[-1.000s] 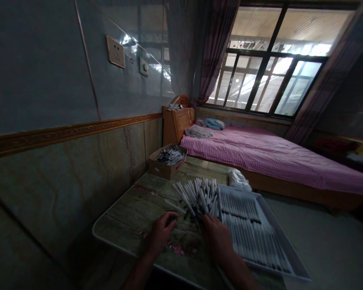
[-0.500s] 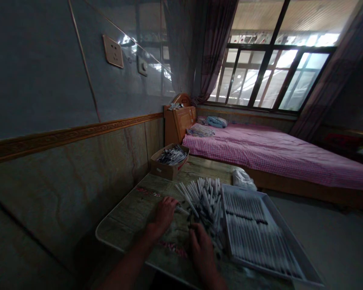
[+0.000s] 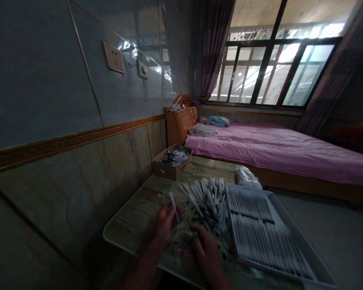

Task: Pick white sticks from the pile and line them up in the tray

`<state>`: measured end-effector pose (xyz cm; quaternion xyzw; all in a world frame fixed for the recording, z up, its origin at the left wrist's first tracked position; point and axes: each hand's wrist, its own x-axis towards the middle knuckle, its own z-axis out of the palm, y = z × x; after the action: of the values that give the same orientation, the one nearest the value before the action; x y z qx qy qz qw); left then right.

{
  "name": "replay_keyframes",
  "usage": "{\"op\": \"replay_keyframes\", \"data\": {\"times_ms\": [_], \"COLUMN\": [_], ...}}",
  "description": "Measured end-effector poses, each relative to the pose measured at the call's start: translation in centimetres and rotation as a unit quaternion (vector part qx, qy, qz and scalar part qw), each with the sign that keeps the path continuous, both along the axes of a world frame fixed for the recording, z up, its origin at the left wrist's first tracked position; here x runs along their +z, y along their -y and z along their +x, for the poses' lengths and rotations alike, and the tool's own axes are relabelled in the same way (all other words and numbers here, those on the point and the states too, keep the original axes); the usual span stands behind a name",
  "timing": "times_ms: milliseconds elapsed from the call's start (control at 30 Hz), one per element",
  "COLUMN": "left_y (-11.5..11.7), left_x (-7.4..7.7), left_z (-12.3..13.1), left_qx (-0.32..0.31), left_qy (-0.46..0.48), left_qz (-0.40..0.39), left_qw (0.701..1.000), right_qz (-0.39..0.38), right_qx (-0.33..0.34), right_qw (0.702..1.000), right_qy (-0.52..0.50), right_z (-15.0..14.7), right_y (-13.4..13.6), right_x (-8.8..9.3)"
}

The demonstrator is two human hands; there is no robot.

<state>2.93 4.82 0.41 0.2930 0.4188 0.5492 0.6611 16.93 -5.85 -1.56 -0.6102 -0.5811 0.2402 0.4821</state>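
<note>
My left hand is closed round a slim white pen, which tilts up out of the fingers above the table. Just to the right, lower down, my right hand has its fingers curled together. A small pale thing shows dimly at its fingertips, too blurred to name. Beyond both hands lies a loose pile of white pens with dark parts among them. Right of the pile, a shallow pale tray holds pens laid side by side in rows.
A cardboard box full of pens stands at the table's far left corner, near the wall. A white plastic bag lies behind the tray. The wooden-patterned table adjoins a bed with a pink checked cover.
My left hand has come up from the table by the pile and now holds a pen upright at a tilt. My right hand stays low beside the pile. The view has shifted slightly.
</note>
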Motion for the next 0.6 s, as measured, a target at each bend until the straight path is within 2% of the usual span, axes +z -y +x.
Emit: {"op": "replay_keyframes", "data": {"times_ms": [100,200,367,600], "left_y": [0.8,1.0,0.8,1.4], "left_x": [0.1,0.0,-0.4,-0.1], "left_z": [0.1,-0.1,-0.3,-0.1], "left_qx": [0.007,0.018,0.021,0.013], "left_qy": [0.129,0.173,0.201,0.167], "left_qz": [-0.06,-0.082,-0.082,-0.079], "left_qw": [0.99,0.981,0.976,0.983], "right_qz": [0.003,0.005,-0.002,-0.008], "right_qx": [0.02,0.022,0.012,0.008], "right_qw": [0.999,0.997,0.997,0.996], "right_qy": [0.042,0.076,0.081,0.089], "right_z": [-0.3,-0.6,-0.6,-0.5], "right_y": [0.2,0.4,0.4,0.3], "right_x": [0.3,0.5,0.6,0.6]}}
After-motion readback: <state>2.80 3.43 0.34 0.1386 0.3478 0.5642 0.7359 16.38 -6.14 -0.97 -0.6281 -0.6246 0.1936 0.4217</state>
